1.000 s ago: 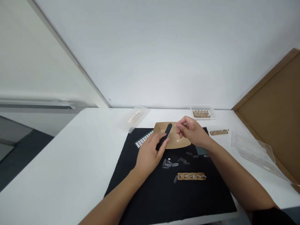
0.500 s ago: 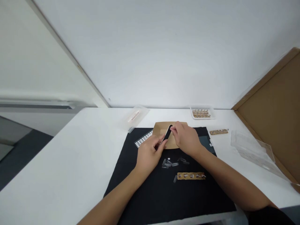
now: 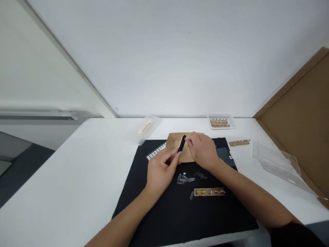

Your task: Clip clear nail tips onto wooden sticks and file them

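Observation:
My left hand [image 3: 161, 168] grips the lower end of a black nail file [image 3: 182, 143] with a pale edge, tilted over a brown paper tray [image 3: 187, 157]. My right hand [image 3: 202, 149] is closed in a pinch near the file's upper end; what its fingertips hold, if anything, is too small to make out. Nearer me on the black cloth [image 3: 164, 219] lie several clear nail tips [image 3: 183, 179] and a small white dot [image 3: 184, 173]. A brown strip with metal pieces [image 3: 209, 192] lies to their right, beside a single clear tip [image 3: 191, 195].
A sheet of white dots [image 3: 155, 152] lies left of the tray. Behind are a translucent lid [image 3: 149, 127] and a white box of metal pieces [image 3: 220, 122]. Another strip [image 3: 239, 142], clear plastic cases [image 3: 275, 164] and a cardboard box [image 3: 298, 120] stand at the right.
The file and both hands stay over the tray, with the file tilted slightly more upright. The whole view has shifted a little.

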The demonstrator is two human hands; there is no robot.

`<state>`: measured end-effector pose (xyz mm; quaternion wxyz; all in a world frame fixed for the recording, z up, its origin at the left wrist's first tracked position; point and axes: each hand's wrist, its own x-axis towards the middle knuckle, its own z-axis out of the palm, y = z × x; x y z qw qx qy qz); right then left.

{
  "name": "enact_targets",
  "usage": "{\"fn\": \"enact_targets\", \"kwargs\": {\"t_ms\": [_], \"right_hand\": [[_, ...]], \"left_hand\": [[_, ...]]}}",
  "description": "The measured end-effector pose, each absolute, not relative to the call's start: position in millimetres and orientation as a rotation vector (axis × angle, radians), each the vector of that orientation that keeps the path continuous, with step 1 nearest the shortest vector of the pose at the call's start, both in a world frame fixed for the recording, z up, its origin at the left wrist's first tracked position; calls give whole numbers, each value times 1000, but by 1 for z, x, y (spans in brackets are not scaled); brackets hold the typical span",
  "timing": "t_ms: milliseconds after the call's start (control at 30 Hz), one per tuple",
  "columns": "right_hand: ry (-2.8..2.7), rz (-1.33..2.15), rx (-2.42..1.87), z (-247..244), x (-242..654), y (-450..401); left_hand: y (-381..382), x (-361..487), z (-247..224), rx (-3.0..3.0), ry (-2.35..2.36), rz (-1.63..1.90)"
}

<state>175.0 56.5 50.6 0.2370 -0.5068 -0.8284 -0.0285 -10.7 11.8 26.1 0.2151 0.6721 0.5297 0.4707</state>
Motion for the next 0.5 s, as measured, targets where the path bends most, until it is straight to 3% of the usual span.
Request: {"fn": "enact_targets", "kwargs": {"t_ms": [500], "right_hand": [[-2417, -41, -1278, 54, 177, 64]], "left_hand": [[10, -9, 29, 1691, 1450, 1287]]}}
